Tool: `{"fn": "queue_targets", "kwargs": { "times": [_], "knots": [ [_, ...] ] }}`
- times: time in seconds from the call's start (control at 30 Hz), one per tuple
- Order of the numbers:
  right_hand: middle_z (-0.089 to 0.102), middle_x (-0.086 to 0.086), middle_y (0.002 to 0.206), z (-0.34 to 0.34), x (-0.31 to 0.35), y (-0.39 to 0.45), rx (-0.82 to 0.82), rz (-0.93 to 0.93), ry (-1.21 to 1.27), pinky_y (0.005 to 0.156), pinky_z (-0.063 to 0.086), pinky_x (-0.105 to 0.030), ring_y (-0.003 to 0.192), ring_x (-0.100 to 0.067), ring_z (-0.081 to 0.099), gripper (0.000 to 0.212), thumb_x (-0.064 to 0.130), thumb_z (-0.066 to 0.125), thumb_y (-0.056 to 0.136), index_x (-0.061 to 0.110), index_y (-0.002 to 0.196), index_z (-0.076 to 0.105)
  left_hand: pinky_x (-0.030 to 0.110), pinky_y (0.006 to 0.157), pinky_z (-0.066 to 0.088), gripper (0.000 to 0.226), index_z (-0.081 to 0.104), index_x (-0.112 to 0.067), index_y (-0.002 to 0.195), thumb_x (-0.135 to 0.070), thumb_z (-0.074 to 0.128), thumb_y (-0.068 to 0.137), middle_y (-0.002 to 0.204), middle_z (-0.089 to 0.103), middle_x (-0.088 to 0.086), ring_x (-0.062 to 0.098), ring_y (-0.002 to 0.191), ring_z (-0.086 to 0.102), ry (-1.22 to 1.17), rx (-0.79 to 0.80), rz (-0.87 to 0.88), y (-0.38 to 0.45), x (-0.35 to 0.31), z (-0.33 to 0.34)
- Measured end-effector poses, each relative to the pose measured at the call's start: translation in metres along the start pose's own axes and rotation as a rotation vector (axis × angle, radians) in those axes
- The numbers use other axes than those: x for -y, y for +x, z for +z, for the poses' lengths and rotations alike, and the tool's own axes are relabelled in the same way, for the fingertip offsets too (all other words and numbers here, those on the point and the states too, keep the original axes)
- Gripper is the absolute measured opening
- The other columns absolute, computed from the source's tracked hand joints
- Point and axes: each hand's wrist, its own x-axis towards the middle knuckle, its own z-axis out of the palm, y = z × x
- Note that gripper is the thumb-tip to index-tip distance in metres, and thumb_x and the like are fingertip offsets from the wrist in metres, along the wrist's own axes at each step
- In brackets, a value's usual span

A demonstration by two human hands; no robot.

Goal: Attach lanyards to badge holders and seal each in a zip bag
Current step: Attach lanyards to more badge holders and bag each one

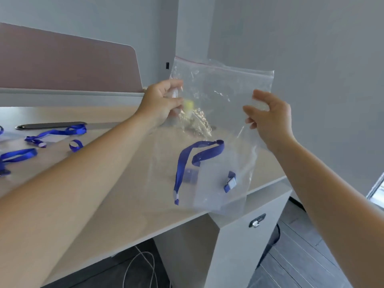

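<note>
Already loaded with a lanyard (199,154) and badge holder (216,183), the zip bag (224,86) hung pinched by the left hand (162,100) and right hand (268,115), while loose lanyards (56,133) waited far left.

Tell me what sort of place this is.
Probably an office workstation: a light wood desk with a pink privacy divider behind it, a locking white drawer cabinet beside it, and cables on the floor underneath.
</note>
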Motion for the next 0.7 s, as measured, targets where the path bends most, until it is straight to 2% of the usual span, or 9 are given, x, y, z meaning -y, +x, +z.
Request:
{"fn": "queue_targets", "kwargs": {
  "times": [0.07, 0.13, 0.23, 0.33, 0.4, 0.47, 0.53, 0.6, 0.7],
  "knots": [
    [0.051, 0.001, 0.13, 0.005, -0.021, 0.017, 0.023, 0.006, -0.068, 0.049, 0.044, -0.008, 0.047, 0.002, 0.053, 0.052, 0.008, 0.063, 0.081, 0.016, 0.129, 0.047, 0.008, 0.051, 0.047, 0.043, 0.047, -0.011, 0.129, 0.002, 0.051, 0.088, 0.127, 0.049, -0.002, 0.008, 0.065, 0.054, -0.001, 0.021, -0.021, 0.018, 0.016, 0.012],
    [0.053, -0.007, 0.13, 0.012, -0.042, 0.032, 0.053, 0.003, -0.141, 0.066, 0.049, -0.011, 0.069, -0.007, 0.054, 0.056, 0.011, 0.065, 0.08, 0.017, 0.131, 0.044, 0.008, 0.052, 0.048, 0.044, 0.047, -0.011, 0.13, 0.001, 0.052, 0.088, 0.127, 0.049, -0.002, 0.007, 0.065, 0.053, -0.002, 0.037, -0.051, 0.035, 0.034, 0.02],
    [0.055, -0.014, 0.127, 0.023, -0.07, 0.051, 0.097, 0.033, -0.264, 0.101, 0.044, -0.04, 0.093, -0.018, 0.047, 0.06, 0.015, 0.066, 0.08, 0.018, 0.134, 0.04, 0.008, 0.048, 0.047, 0.045, 0.046, -0.01, 0.131, 0.0, 0.053, 0.087, 0.136, 0.047, 0.001, 0.008, 0.07, 0.055, 0.042, 0.057, -0.095, 0.059, 0.065, 0.033],
    [0.054, -0.012, 0.127, 0.034, -0.097, 0.067, 0.154, 0.075, -0.369, 0.105, 0.038, -0.045, 0.105, -0.023, 0.053, 0.062, 0.017, 0.064, 0.082, 0.019, 0.137, 0.036, 0.008, 0.048, 0.048, 0.047, 0.045, -0.01, 0.132, -0.003, 0.055, 0.087, 0.141, 0.043, 0.004, 0.021, 0.1, 0.057, 0.087, 0.092, -0.133, 0.081, 0.096, 0.043],
    [0.051, -0.002, 0.113, 0.04, -0.115, 0.076, 0.192, 0.122, -0.385, 0.104, 0.039, -0.04, 0.099, -0.021, 0.052, 0.063, 0.019, 0.064, 0.082, 0.02, 0.138, 0.035, 0.017, 0.066, 0.054, 0.048, 0.044, -0.011, 0.132, -0.007, 0.057, 0.086, 0.141, 0.043, 0.005, 0.028, 0.119, 0.051, 0.12, 0.134, -0.165, 0.095, 0.117, 0.049],
    [0.043, 0.0, 0.106, 0.044, -0.132, 0.084, 0.237, 0.181, -0.405, 0.095, 0.041, -0.031, 0.088, -0.017, 0.049, 0.062, 0.02, 0.063, 0.083, 0.02, 0.138, 0.035, 0.03, 0.088, 0.046, 0.051, 0.043, -0.012, 0.133, -0.01, 0.059, 0.085, 0.141, 0.044, 0.005, 0.028, 0.127, 0.045, 0.145, 0.211, -0.211, 0.105, 0.136, 0.054],
    [0.048, -0.004, 0.108, 0.046, -0.148, 0.087, 0.298, 0.24, -0.418, 0.087, 0.039, -0.029, 0.084, -0.016, 0.051, 0.061, 0.021, 0.063, 0.083, 0.019, 0.138, 0.036, 0.028, 0.092, 0.039, 0.051, 0.044, -0.013, 0.132, -0.012, 0.061, 0.084, 0.138, 0.046, 0.006, 0.022, 0.124, 0.047, 0.178, 0.302, -0.261, 0.11, 0.154, 0.056],
    [0.05, -0.004, 0.125, 0.047, -0.164, 0.088, 0.361, 0.28, -0.425, 0.094, 0.037, -0.03, 0.105, -0.019, 0.054, 0.062, 0.022, 0.062, 0.084, 0.018, 0.138, 0.035, 0.025, 0.096, 0.036, 0.054, 0.044, -0.014, 0.132, -0.01, 0.062, 0.082, 0.137, 0.047, 0.006, 0.014, 0.122, 0.045, 0.231, 0.392, -0.285, 0.112, 0.17, 0.056],
    [0.032, -0.002, 0.148, 0.049, -0.184, 0.086, 0.443, 0.31, -0.486, 0.108, 0.027, -0.031, 0.134, -0.022, 0.034, 0.062, 0.026, 0.059, 0.086, 0.018, 0.14, 0.031, 0.021, 0.096, 0.031, 0.057, 0.043, -0.015, 0.133, -0.014, 0.066, 0.08, 0.14, 0.042, 0.002, 0.011, 0.121, 0.042, 0.369, 0.481, -0.29, 0.112, 0.188, 0.053]
  ]
}}
